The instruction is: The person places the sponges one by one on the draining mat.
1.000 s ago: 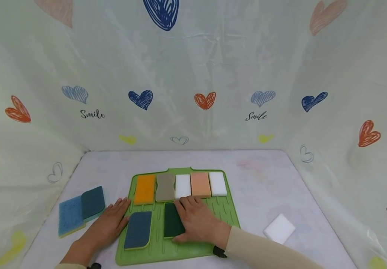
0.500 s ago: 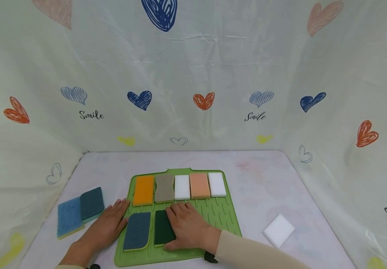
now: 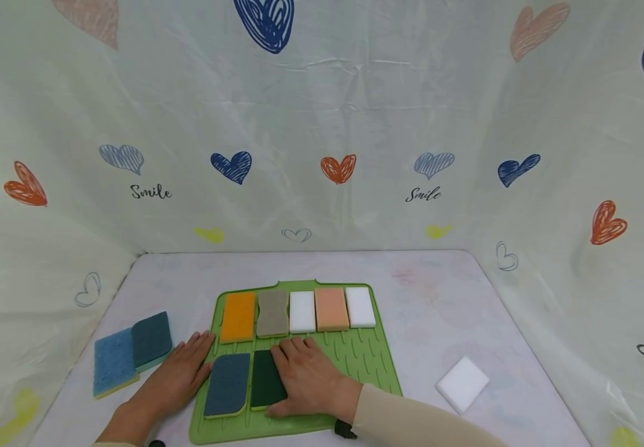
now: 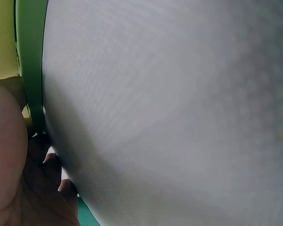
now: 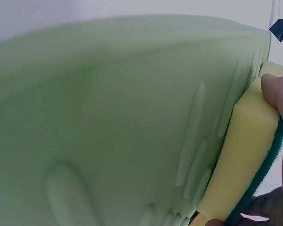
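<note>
Dark green sponge (image 3: 267,380): lies pad side up on the near part of the green mat (image 3: 363,363), just right of the blue-grey sponge (image 3: 228,385); cannot tell if the two touch. Right hand (image 3: 307,380) is clamped on it, thumb at the near end, fingers at the far end. Left hand (image 3: 182,372) grips nothing, fingers extended at the mat's left edge.

Risks (judgement): a sideways push could drive the dark green sponge into its neighbour and skew both; cause, the very narrow gap. Squeezing too hard could buckle the soft foam. The mat's raised ridges could catch the sponge's underside and drag the mat, should the left hand lift.

Far row on mat, left to right: orange sponge (image 3: 238,317), grey sponge (image 3: 272,313), white block (image 3: 302,311), peach sponge (image 3: 331,308), second white block (image 3: 360,307).

Surface: pale table (image 3: 422,335), faintly mottled. Left of mat, blue sponge (image 3: 115,361) and teal sponge (image 3: 152,339); right, loose white block (image 3: 462,385).

Room: pale curtain (image 3: 355,112) around the table, printed with hearts and "Smile".
</note>
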`<state>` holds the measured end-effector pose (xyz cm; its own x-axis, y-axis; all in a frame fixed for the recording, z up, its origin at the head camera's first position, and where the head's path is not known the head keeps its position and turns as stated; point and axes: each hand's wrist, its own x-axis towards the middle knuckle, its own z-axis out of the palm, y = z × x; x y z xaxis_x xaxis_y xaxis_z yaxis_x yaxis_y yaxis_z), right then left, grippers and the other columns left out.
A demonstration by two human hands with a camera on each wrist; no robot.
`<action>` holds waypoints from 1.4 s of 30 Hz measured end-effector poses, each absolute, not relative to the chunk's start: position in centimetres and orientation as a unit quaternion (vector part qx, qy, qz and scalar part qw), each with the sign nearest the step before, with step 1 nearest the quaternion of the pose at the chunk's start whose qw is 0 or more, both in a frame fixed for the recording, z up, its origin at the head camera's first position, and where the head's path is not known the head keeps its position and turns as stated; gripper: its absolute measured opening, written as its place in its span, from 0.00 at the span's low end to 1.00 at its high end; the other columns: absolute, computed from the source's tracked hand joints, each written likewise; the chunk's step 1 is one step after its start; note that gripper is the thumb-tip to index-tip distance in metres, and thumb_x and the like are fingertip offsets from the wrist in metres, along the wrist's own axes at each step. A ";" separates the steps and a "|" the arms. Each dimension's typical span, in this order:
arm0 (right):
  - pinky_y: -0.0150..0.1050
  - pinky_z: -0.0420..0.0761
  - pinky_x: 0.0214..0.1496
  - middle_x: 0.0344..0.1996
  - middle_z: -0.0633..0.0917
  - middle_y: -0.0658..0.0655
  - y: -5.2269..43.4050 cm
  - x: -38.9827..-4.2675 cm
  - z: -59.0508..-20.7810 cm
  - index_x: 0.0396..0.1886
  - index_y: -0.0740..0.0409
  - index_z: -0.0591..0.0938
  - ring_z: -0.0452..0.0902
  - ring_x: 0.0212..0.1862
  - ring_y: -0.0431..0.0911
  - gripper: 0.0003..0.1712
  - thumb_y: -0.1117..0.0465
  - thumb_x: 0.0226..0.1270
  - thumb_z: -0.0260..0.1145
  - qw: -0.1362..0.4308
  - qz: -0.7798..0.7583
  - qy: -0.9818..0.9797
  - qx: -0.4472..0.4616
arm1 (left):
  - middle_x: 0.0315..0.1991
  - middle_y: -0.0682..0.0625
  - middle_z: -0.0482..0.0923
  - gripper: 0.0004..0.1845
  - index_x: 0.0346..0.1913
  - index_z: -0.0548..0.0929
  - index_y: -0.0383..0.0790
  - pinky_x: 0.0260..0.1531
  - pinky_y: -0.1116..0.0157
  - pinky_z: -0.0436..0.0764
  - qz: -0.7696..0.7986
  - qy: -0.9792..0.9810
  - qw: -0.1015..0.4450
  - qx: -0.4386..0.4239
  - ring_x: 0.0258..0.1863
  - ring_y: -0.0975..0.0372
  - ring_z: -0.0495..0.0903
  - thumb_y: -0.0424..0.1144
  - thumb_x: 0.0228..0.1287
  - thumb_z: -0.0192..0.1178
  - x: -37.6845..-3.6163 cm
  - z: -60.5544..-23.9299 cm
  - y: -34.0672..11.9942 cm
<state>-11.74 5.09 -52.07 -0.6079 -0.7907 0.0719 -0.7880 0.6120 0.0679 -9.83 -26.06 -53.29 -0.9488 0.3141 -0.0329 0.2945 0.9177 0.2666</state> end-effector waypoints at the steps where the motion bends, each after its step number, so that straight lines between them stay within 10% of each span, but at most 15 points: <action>1: 0.38 0.76 0.54 0.64 0.79 0.55 5.1 -11.7 -52.1 0.77 0.55 0.71 0.75 0.59 0.46 0.62 0.13 0.60 0.56 0.047 -0.015 -0.897 0.440 | 0.77 0.34 0.68 0.34 0.79 0.67 0.32 0.74 0.35 0.67 0.130 0.979 0.038 0.155 0.77 0.37 0.65 0.44 0.79 0.61 -9.8 -53.3 -26.1; 14: 0.51 0.77 0.68 0.75 0.72 0.58 6.1 -11.6 -51.1 0.83 0.56 0.64 0.71 0.72 0.50 0.66 0.12 0.61 0.52 0.007 0.013 -0.910 0.415 | 0.77 0.34 0.68 0.34 0.79 0.67 0.32 0.74 0.35 0.67 0.130 0.978 0.037 0.157 0.77 0.37 0.65 0.44 0.79 0.61 -9.8 -53.2 -26.1; 25: 0.51 0.79 0.62 0.66 0.79 0.58 12.9 -12.2 -49.9 0.76 0.61 0.72 0.76 0.65 0.51 0.62 0.17 0.59 0.65 0.146 0.004 -0.913 0.382 | 0.78 0.34 0.67 0.34 0.80 0.66 0.32 0.74 0.35 0.65 0.136 0.977 0.053 0.156 0.78 0.36 0.63 0.45 0.79 0.59 -10.0 -53.3 -26.0; 42: 0.55 0.79 0.60 0.58 0.83 0.65 28.1 -8.9 -51.9 0.66 0.68 0.78 0.79 0.58 0.59 0.61 0.24 0.47 0.77 0.177 -0.071 -0.939 0.287 | 0.78 0.32 0.66 0.35 0.80 0.65 0.31 0.74 0.34 0.64 0.141 0.976 0.059 0.158 0.78 0.35 0.63 0.45 0.80 0.59 -10.0 -53.2 -26.2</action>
<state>-8.90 28.11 -51.85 -0.7726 -0.5635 0.2923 -0.5132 0.8255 0.2349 -10.01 -26.15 -53.24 -0.9431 0.3247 -0.0713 0.2912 0.9104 0.2938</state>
